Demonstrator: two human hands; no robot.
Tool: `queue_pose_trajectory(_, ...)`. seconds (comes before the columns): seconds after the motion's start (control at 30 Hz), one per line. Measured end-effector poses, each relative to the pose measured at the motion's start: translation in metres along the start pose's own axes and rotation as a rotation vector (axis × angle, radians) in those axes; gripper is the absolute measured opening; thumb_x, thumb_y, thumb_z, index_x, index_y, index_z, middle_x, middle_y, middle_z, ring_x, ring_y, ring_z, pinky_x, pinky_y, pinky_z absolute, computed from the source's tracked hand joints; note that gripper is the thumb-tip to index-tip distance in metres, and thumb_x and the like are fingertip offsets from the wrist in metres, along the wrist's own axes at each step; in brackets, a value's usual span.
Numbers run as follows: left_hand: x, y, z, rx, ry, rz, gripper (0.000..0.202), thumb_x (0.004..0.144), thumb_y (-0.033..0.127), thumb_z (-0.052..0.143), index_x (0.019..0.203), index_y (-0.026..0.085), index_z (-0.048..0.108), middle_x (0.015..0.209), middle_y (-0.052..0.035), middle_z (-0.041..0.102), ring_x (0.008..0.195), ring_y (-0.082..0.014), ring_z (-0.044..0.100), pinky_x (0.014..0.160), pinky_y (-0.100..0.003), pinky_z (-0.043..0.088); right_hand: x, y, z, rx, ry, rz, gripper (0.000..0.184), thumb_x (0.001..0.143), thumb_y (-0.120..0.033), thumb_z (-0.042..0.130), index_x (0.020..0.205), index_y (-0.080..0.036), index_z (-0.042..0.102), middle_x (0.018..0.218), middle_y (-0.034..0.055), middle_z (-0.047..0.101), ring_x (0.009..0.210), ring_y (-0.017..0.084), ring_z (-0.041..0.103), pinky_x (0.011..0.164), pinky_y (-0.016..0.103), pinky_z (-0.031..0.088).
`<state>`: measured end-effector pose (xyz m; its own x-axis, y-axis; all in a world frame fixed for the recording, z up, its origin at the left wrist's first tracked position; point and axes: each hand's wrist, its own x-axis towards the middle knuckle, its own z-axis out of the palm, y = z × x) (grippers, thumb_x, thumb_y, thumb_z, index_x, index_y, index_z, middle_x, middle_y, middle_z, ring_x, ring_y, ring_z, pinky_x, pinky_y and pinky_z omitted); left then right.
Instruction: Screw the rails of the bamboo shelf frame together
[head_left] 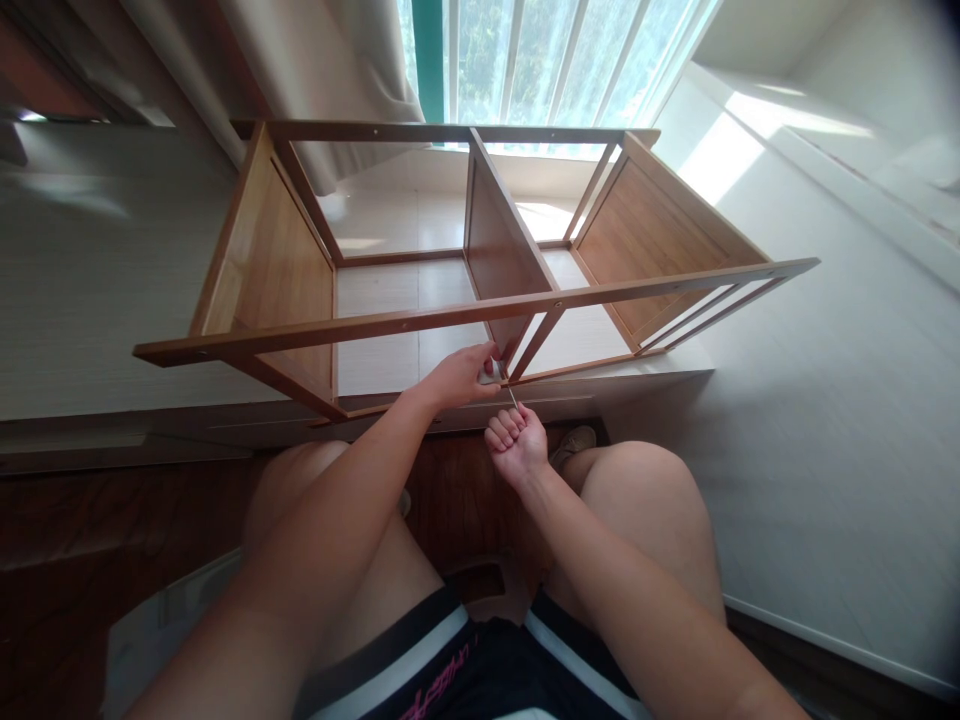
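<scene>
A brown wooden shelf frame (360,322) lies on its side, with a middle panel (504,225) dividing it. At the near lower end of that panel, my left hand (459,380) curls its fingers and thumb around the frame. My right hand (519,447) is a closed fist just below and to the right. From it a thin metal tool (514,397) points up to the joint between panel and lower rail. Its handle is hidden in the fist, so I cannot tell whether it is a hex key or a screwdriver.
The frame rests on a pale ledge (405,352) beneath a barred window (547,60). Beige curtains (300,70) hang at the left, and a white wall (847,430) stands close on the right. My bent knees flank my hands above a dark wooden floor (457,490).
</scene>
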<state>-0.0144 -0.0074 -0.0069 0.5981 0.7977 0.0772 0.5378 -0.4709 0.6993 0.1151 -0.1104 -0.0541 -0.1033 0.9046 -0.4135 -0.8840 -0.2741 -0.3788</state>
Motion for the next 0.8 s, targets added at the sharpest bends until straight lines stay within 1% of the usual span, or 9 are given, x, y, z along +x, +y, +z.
queue_pose_trajectory(0.07,0.000,0.000,0.000,-0.007,0.000,-0.001,0.033,0.070,0.033,0.061,0.099,0.021,0.053,0.087,-0.0007,0.060,0.069,-0.0129,0.051,0.062,-0.026,0.040,-0.001,-0.001,0.001,0.002,-0.011,-0.007,0.041,0.090,-0.026,0.036,0.055,-0.021,0.014,0.047,-0.0066,0.016,0.039,0.009,0.014,0.035,0.022,0.017)
queue_pose_trajectory(0.17,0.000,0.000,-0.001,-0.015,-0.005,-0.009,0.033,0.070,0.033,0.061,0.100,0.021,0.053,0.086,-0.0002,0.060,0.069,-0.0129,0.052,0.062,-0.026,0.041,-0.002,-0.002,0.001,-0.044,-0.021,-0.018,0.043,0.091,-0.029,0.039,0.055,-0.021,0.016,0.049,-0.0069,0.017,0.040,0.008,0.016,0.036,0.021,0.018)
queue_pose_trajectory(0.3,0.000,-0.001,-0.002,-0.028,-0.010,-0.021,0.034,0.069,0.032,0.061,0.101,0.021,0.054,0.084,0.0000,0.060,0.068,-0.0126,0.051,0.062,-0.026,0.041,-0.006,0.003,-0.005,-0.124,-0.011,-0.046,0.043,0.090,-0.032,0.041,0.055,-0.021,0.018,0.048,-0.0069,0.019,0.040,0.008,0.019,0.036,0.021,0.018)
queue_pose_trajectory(0.4,0.000,-0.002,-0.002,-0.035,-0.003,-0.021,0.034,0.069,0.031,0.061,0.101,0.021,0.054,0.084,0.0002,0.060,0.066,-0.0120,0.051,0.061,-0.026,0.040,-0.013,0.011,-0.011,-0.244,0.024,-0.115,0.043,0.089,-0.035,0.044,0.054,-0.021,0.022,0.047,-0.0072,0.022,0.038,0.007,0.022,0.036,0.022,0.017)
queue_pose_trajectory(0.5,0.001,-0.002,-0.002,-0.029,-0.002,-0.024,0.035,0.069,0.031,0.062,0.101,0.022,0.054,0.085,0.0003,0.060,0.065,-0.0117,0.050,0.060,-0.026,0.040,-0.015,0.016,-0.016,-0.433,0.093,-0.227,0.043,0.088,-0.042,0.049,0.055,-0.021,0.029,0.047,-0.0077,0.026,0.037,0.007,0.025,0.036,0.022,0.015)
queue_pose_trajectory(0.63,0.001,-0.002,-0.002,-0.024,-0.004,-0.025,0.036,0.069,0.032,0.062,0.102,0.022,0.054,0.085,0.0002,0.060,0.065,-0.0118,0.051,0.060,-0.026,0.040,-0.004,0.011,-0.021,-0.613,0.173,-0.344,0.045,0.085,-0.047,0.053,0.056,-0.021,0.031,0.047,-0.0083,0.026,0.039,0.006,0.023,0.038,0.022,0.016)
queue_pose_trajectory(0.8,0.000,-0.003,-0.001,-0.030,-0.004,-0.038,0.037,0.069,0.033,0.062,0.103,0.022,0.054,0.085,-0.0001,0.060,0.065,-0.0118,0.051,0.060,-0.026,0.041,0.008,0.003,-0.022,-0.772,0.185,-0.409,0.047,0.083,-0.053,0.052,0.055,-0.021,0.033,0.048,-0.0072,0.029,0.041,0.006,0.026,0.039,0.022,0.020)
